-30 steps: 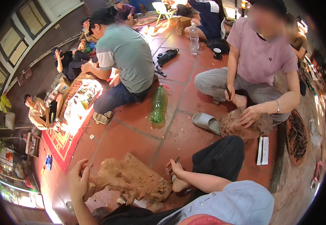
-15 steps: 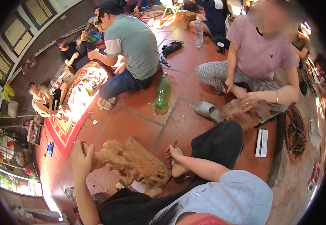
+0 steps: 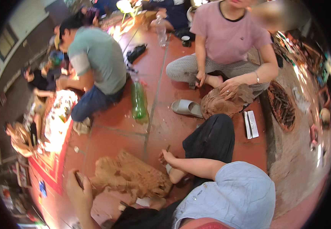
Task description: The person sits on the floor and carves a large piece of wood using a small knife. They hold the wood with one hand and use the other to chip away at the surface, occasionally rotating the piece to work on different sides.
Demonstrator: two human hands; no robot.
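Observation:
A carved light-brown wood piece (image 3: 129,173) with a rough, ragged surface lies on the floor before my folded legs. My left hand (image 3: 79,192) is at its left end, fingers curled round a small dark-brown object (image 3: 79,180) whose kind I cannot make out. Beyond the carving's right end, my right hand (image 3: 167,157) is closed on a thin dark stick-like tool (image 3: 168,147), next to my bare foot (image 3: 176,176). The tool's lower part is hidden by the hand. Near my trousers lies another small tool handle (image 3: 123,205), partly covered.
Across from me a seated person in a pink shirt (image 3: 232,28) holds a brown carved piece (image 3: 226,100). A grey slipper (image 3: 186,108), a white box (image 3: 251,124) and a green bottle (image 3: 138,101) are on the tiles. Another person (image 3: 98,57) sits at the left by a red mat (image 3: 49,173).
The whole view has swung to the right, so people and floor things appear farther left. Both my hands keep their grips beside the carving.

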